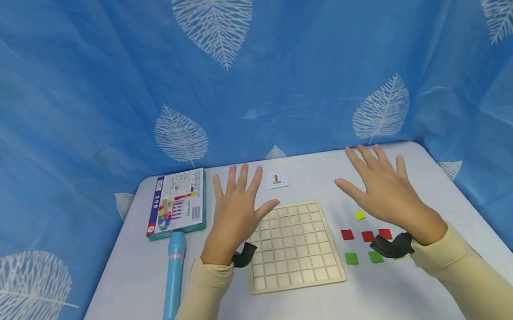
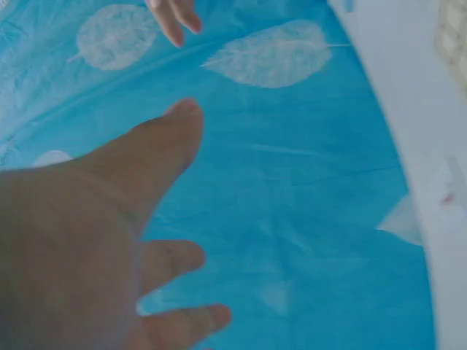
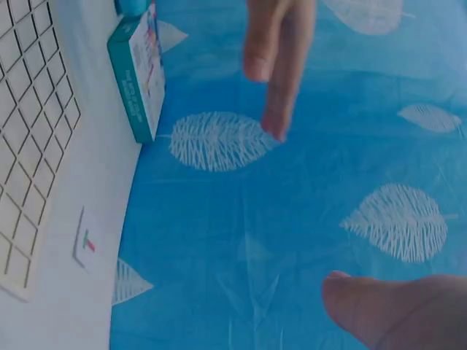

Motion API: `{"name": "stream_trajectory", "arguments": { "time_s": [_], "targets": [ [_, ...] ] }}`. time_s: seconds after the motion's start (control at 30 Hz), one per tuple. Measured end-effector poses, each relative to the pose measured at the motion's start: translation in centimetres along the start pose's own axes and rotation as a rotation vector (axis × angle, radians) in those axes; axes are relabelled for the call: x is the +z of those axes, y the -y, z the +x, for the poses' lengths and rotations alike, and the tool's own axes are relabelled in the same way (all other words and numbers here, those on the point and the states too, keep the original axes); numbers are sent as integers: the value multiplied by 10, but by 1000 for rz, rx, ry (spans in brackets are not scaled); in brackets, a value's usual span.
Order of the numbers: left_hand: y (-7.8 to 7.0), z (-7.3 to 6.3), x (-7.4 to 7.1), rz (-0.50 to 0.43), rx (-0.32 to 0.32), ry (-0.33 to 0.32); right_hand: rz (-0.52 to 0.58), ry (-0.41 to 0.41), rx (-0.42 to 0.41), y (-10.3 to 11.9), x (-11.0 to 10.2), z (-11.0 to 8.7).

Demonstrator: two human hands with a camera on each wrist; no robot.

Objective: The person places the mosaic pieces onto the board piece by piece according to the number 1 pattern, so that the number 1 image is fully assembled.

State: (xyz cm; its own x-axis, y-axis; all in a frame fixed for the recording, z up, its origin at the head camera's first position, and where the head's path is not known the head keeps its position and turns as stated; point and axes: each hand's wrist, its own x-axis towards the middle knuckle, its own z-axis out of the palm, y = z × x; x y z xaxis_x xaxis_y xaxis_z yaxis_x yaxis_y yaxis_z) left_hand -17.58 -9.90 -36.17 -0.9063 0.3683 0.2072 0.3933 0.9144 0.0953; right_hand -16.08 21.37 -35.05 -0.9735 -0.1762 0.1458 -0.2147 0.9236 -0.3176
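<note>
Both hands hover above the table with fingers spread and nothing held. The left hand [image 1: 236, 211] is over the upper left corner of a wooden grid board [image 1: 293, 244], covering part of it. Farther right, the right hand [image 1: 385, 188] hangs above several small square tiles. Among these are a yellow tile [image 1: 360, 215], red tiles [image 1: 347, 235] and green tiles [image 1: 351, 258]; the right wrist and its black strap partly hide some. Behind the board lies a small card [image 1: 277, 179] with a red and green pattern on a grid. In the left wrist view the thumb [image 2: 164, 149] points outward.
At the table's back left lies a flat printed box [image 1: 176, 202] with a teal edge. A light blue tube-like object [image 1: 174, 278] lies in front of it, beside the left forearm. Blue cloth [image 1: 278, 100] with white leaf prints surrounds the white table [image 1: 125, 299].
</note>
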Motion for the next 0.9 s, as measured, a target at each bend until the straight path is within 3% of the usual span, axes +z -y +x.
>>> {"name": "stream_trajectory", "arguments": {
  "time_s": [0.13, 0.27, 0.37, 0.5, 0.63, 0.9],
  "targets": [
    [12, -17, 23, -71, 40, -68, 73, -18, -47, -24, 6, -17],
    [31, -38, 48, -285, 99, -139, 159, -23, -140, -51, 19, -35],
    [46, -56, 63, -436, 108, -159, 214, -43, -142, -71, 32, -52],
    [59, -76, 81, -542, 30, -123, 274, -78, -24, -98, 50, -80],
    [66, -88, 95, -602, -59, -76, 298, -89, 97, -121, 69, -103],
    [71, -99, 114, -699, -213, 39, 403, -82, 121, -146, 104, -114]
  ]
}}
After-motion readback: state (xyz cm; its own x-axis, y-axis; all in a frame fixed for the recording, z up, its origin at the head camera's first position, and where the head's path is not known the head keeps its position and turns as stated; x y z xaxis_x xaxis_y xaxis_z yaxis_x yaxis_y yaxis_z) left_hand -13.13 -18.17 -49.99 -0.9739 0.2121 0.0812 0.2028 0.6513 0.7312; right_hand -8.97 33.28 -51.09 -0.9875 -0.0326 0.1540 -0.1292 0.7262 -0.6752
